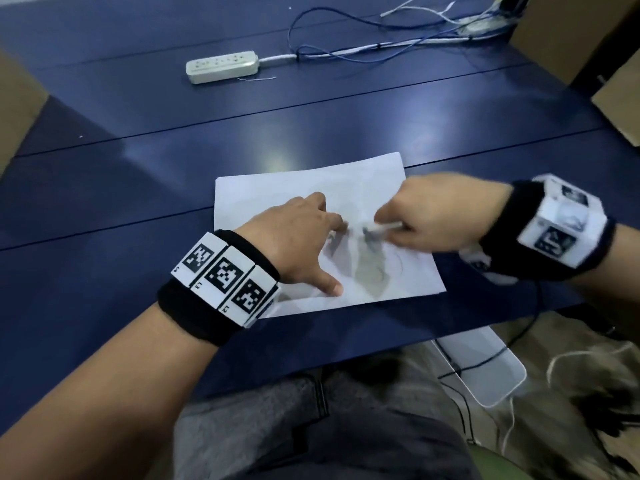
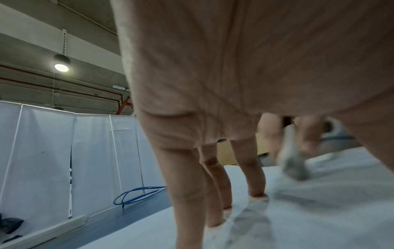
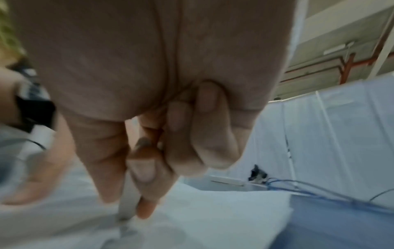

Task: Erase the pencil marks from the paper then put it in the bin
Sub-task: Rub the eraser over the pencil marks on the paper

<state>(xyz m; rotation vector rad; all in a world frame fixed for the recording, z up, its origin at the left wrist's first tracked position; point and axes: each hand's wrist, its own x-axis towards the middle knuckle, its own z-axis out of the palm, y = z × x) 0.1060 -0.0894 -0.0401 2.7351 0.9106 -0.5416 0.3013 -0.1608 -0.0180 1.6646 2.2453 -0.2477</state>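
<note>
While the left hand (image 1: 294, 244) lies on the paper (image 1: 304, 188) with fingers straight and spread, its fingertips (image 2: 257, 193) press the sheet flat against the blue table (image 1: 138, 188). The paper lies near the table's front edge, directly ahead of the person. Grey pencil marks (image 1: 374, 268) cover its middle, between the two hands and just beside the left thumb.

The right hand (image 1: 443, 216) is curled around a white eraser (image 1: 388, 227), pinching it between thumb and fingers. The eraser's grey-smudged tip (image 2: 293, 168) touches the paper at the marked area. This hand and the eraser appear blurred in all three views.

Both wrists carry black bands with black-and-white coded tags (image 1: 221, 275).

At the far side of the table, a white power strip (image 1: 221, 67) lies well apart from the paper, with blue and white cables (image 1: 363, 50) trailing to its right. Cardboard panels (image 1: 588, 36) stand at the table's right edge.
</note>
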